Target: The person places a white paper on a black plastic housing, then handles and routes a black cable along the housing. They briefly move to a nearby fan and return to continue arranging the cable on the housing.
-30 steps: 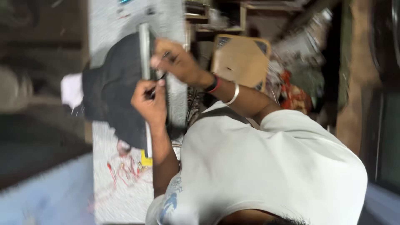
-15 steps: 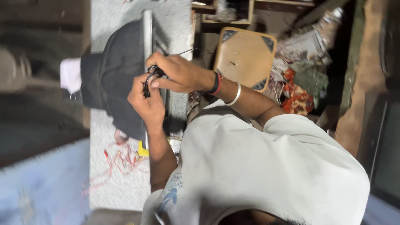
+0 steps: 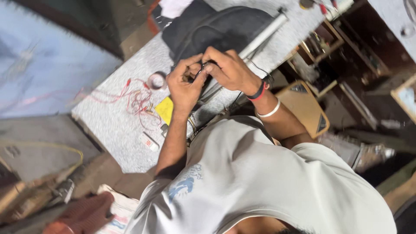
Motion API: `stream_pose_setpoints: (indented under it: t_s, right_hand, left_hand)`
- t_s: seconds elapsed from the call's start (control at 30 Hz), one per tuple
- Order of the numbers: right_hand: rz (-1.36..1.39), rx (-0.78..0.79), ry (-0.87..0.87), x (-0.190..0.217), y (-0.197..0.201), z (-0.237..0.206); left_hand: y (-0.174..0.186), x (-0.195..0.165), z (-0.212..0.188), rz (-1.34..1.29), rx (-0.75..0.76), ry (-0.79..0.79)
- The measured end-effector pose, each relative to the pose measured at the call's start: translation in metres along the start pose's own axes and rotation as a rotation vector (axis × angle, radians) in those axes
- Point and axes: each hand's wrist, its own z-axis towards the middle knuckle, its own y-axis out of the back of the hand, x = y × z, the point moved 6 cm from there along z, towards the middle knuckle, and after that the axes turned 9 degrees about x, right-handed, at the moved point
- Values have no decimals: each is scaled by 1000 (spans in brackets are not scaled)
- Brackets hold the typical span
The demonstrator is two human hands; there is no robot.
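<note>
My left hand and my right hand meet over a speckled grey table. Their fingertips pinch the end of a thin black wire between them. The wire trails past my right wrist, which wears a black and red band and a silver bangle. Just beneath the hands lies a long pale tube fitting, partly resting on a dark cloth bag. What exactly sits at the wire's end is hidden by my fingers.
Tangled red wires, a tape roll, a yellow pad and a small white piece lie left of my hands. A wooden stool stands right of the table. Shelves with clutter sit further right.
The view has swung round. My right hand came down from the tube to join my left, and both now pinch the black wire together.
</note>
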Motion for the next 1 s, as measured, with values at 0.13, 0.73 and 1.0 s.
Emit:
stream_pose_setpoints:
  t_s: [0.13,0.73,1.0]
  right_hand:
    - [-76,85,19,2,-4,20]
    - [634,54,2,-16,-52,57]
    - [452,307,167,0,-94,58]
  left_hand:
    - [26,8,-2,-101,-98,29]
    - [77,14,-60,-82,-362,52]
    - [71,37,-82,-275,-596,-86]
